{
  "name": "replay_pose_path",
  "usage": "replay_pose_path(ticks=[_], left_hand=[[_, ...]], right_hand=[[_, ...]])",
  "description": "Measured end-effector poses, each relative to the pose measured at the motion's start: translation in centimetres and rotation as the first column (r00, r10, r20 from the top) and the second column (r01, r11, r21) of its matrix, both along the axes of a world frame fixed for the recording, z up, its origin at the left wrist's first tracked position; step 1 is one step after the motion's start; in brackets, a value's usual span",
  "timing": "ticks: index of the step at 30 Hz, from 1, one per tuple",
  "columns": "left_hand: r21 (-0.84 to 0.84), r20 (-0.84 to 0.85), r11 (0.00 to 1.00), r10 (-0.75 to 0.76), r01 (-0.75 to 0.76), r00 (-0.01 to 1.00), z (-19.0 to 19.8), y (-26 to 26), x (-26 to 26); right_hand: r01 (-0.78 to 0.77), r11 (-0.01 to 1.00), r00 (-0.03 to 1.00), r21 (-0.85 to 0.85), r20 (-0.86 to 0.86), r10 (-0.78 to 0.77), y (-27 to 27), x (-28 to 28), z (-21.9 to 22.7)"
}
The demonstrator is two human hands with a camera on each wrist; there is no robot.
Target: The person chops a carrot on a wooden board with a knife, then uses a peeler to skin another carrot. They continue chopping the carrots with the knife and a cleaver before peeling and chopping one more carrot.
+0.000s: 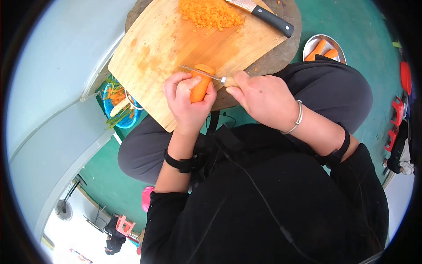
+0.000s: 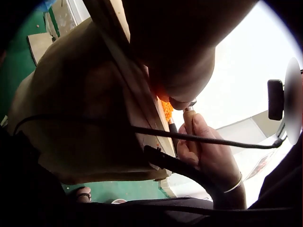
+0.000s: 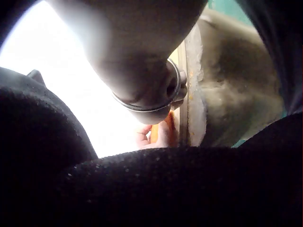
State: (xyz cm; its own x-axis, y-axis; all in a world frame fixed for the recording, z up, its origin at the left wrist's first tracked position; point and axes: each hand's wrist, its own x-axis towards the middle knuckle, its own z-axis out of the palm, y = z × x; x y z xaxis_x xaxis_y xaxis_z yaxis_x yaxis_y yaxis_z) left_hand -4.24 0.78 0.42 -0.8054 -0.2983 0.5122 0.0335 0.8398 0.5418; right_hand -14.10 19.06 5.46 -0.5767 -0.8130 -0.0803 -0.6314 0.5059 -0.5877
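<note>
In the head view the left hand (image 1: pixel 189 99) grips a thick carrot piece (image 1: pixel 200 89) at the near edge of the wooden cutting board (image 1: pixel 154 57). The right hand (image 1: pixel 266 99) holds the wooden handle (image 1: pixel 232 81) of a small tool, whose thin metal blade (image 1: pixel 198 71) lies across the carrot near its far end. The left wrist view shows the right hand (image 2: pixel 213 156) round that handle (image 2: pixel 189 124). Part of the carrot (image 3: pixel 154 134) shows between the left hand's fingers in the right wrist view.
Diced carrot (image 1: pixel 211 14) lies at the board's far side, beside a black-handled knife (image 1: pixel 272 22). A metal bowl with carrots (image 1: pixel 315 50) stands at the right. At the left is a blue-lined container (image 1: pixel 127 122) with peelings. A round stump (image 1: pixel 281 53) supports the board.
</note>
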Motion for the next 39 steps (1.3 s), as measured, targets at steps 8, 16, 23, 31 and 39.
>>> replay_pose_path(ticks=[8, 16, 23, 31, 39], left_hand=[[0.037, -0.037, 0.999, -0.011, 0.013, 0.999, -0.1, 0.0, -0.4], [0.052, -0.053, 0.999, -0.013, 0.016, 0.999, -0.2, 0.0, -0.5], [0.081, -0.076, 0.997, 0.010, -0.004, 0.997, -0.6, 0.1, -0.6], [0.093, -0.059, 0.995, -0.021, 0.026, 0.998, -0.3, 0.0, -0.6], [0.113, -0.079, 0.993, -0.013, 0.022, 0.997, -0.1, 0.1, -0.6]], right_hand=[[-0.002, 0.997, 1.000, 0.078, -0.026, 0.004, 0.2, -0.1, -0.8], [0.043, 0.998, 0.999, 0.043, -0.010, -0.043, -0.1, 0.3, -0.4], [0.033, 0.999, 0.999, 0.009, -0.034, -0.033, -1.3, 0.0, -1.6], [0.055, 0.990, 0.998, 0.127, 0.029, -0.059, 0.7, 0.8, -0.4], [0.076, 0.994, 0.993, 0.083, 0.083, -0.083, -0.1, 0.5, -1.0]])
